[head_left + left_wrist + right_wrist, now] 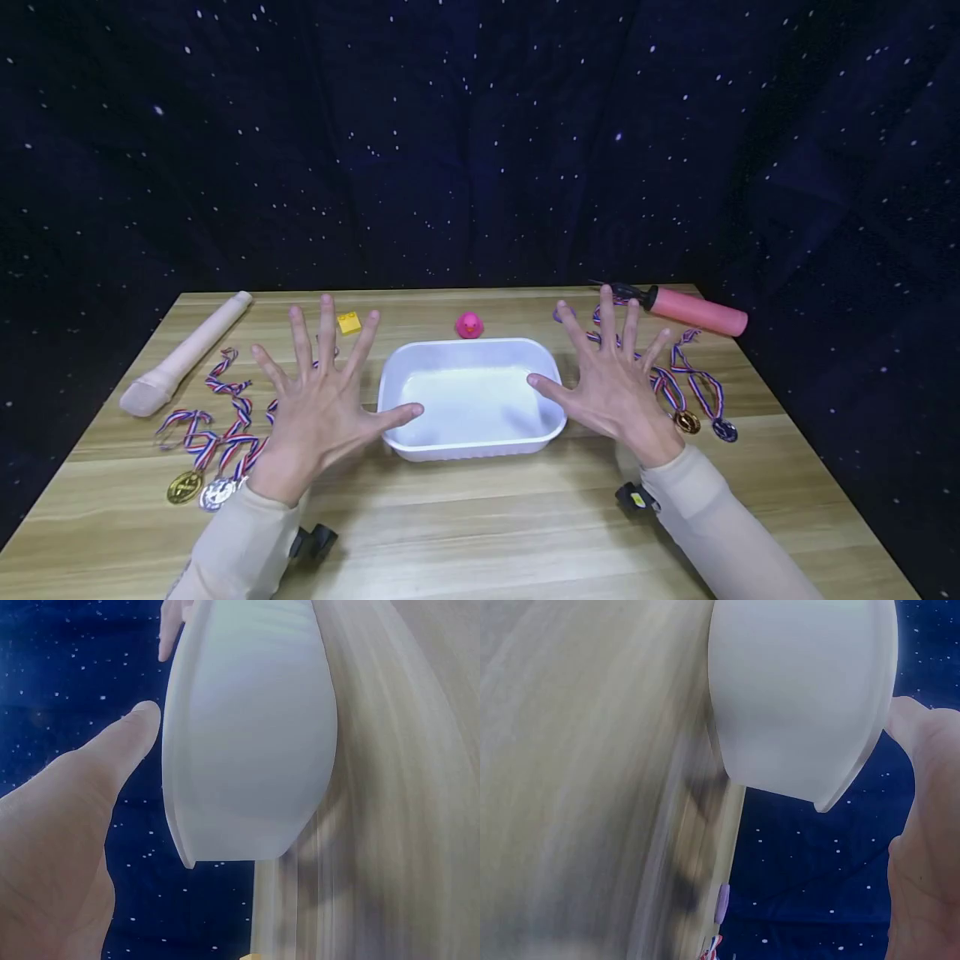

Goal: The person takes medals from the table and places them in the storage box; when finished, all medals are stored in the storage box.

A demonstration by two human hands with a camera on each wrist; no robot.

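A white plastic basin [472, 452] stands mid-table, and its outer side wall [247, 735] fills much of the left wrist view. To its left, my left hand [318, 408] is raised with fingers spread and holds nothing; the thumb overlaps the basin's rim in the head view. On the other side my right hand [611, 387] is spread in the same way, also holding nothing. Its thumb [911, 720] appears beside the basin's rim in the right wrist view. Behind the basin sits a pink rubber duck [469, 325]. A yellow toy brick [348, 322] lies beyond the left fingers.
At left lie a pale tube-shaped object [187, 354] and several ribboned medals, including a gold medal [184, 487]. At right are a pink hand pump [697, 311], a bronze medal [686, 421] and a dark medal [724, 429]. A purple item [722, 903] is partly hidden near the right fingers.
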